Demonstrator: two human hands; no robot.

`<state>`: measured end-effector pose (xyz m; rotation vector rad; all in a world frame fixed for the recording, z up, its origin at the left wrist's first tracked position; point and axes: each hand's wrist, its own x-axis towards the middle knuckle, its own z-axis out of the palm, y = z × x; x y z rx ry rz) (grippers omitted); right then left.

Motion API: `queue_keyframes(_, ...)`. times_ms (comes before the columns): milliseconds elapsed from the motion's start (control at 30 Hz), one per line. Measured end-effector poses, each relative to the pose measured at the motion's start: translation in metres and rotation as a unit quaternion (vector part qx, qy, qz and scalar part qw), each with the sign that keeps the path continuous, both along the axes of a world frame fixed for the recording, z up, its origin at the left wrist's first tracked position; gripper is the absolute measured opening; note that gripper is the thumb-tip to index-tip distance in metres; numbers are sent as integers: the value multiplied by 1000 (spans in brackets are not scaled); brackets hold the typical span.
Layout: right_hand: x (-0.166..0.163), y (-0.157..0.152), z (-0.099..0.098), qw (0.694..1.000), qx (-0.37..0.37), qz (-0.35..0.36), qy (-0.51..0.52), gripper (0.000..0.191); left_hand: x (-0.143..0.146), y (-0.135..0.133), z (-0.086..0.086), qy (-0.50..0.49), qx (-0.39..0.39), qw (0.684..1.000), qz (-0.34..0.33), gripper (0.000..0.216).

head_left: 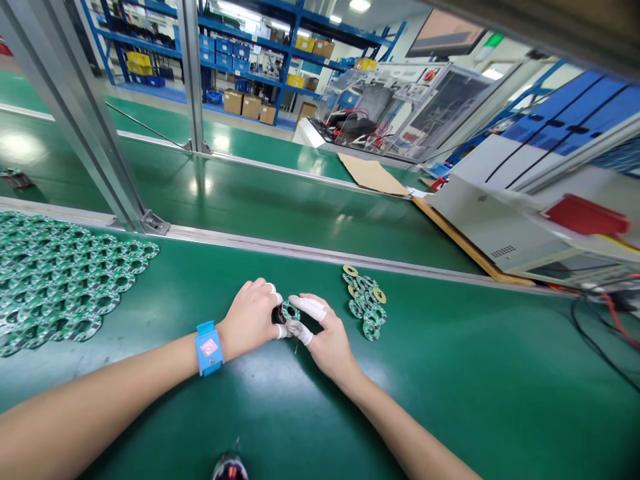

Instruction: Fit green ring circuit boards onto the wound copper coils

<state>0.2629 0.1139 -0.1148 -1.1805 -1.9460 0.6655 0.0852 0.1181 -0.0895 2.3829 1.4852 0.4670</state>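
Observation:
My left hand (250,319) and my right hand (325,337) meet over the green table (450,373), both wearing white finger cots. Together they hold a small round green circuit board (289,311) pressed against a small black part that is mostly hidden by my left fingers. A blue wrist strap (209,347) sits on my left wrist. Just right of my hands lies a small pile of round green boards (367,302), some with yellow rings.
A large spread of round green boards (55,280) covers the table's left side. An aluminium rail (320,253) and post (75,113) border the far edge. White equipment (500,213) and black cables (600,333) stand at right. A dark object (230,467) sits at the bottom edge.

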Motion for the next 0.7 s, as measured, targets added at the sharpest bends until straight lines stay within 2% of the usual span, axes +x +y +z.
queue_keyframes(167,-2,7,19,995,-52,75,-35,33,-1,0,1,9,1,1000,-6,25)
queue_keyframes(267,-5,10,26,993,-64,86,-53,29,0,0,1,9,2,1000,-1,22)
queue_keyframes(367,-6,9,24,994,-55,75,-52,29,-1,0,5,13,-6,1000,1,19)
queue_keyframes(433,-4,8,21,995,-53,76,-39,31,-3,-3,11,10,-16,1000,-7,25)
queue_keyframes(500,1,9,19,993,-67,100,-16,39,-7,-7,19,-5,-8,1000,-14,33)
queue_keyframes(567,8,11,18,985,-96,141,8,47,-8,-13,25,-13,20,999,-27,32)
queue_keyframes(700,16,16,18,975,-133,173,25,41,0,-24,25,65,59,991,-102,27)
